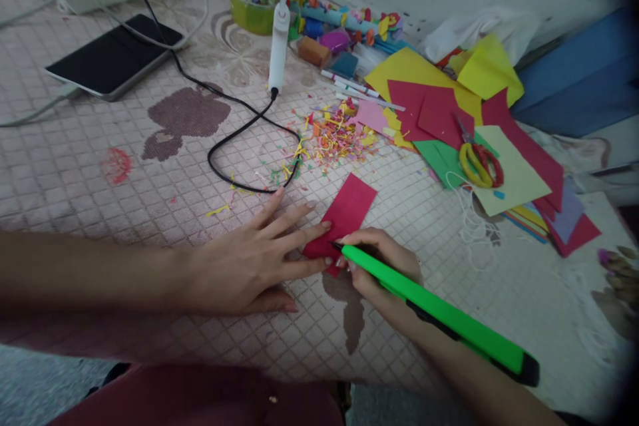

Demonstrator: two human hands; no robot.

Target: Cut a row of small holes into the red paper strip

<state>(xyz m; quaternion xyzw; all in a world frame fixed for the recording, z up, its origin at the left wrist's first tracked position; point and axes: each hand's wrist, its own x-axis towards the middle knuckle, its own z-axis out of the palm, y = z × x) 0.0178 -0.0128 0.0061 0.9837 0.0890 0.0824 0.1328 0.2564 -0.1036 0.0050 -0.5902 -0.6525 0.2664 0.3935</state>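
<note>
A strip of red paper point(349, 203) lies on the cloth in front of me. My left hand point(249, 259) is flat with fingers spread, and two of its fingertips rest on the strip's left side. In my right hand point(384, 259) is a long bright green pen point(429, 299) with a black tip and a black end. Its tip touches or hovers just over the paper's lower part; I cannot tell which. The heel of the right hand is low over the cloth, and the fingers hide the strip's lower right corner.
Beyond the strip lies a heap of coloured paper scraps point(339, 136). A white glue gun point(279, 46) trails a looped black cord point(214, 170). Scissors point(480, 163) lie on coloured paper sheets point(514, 160) at right. A black tablet-like device point(114, 56) is at upper left.
</note>
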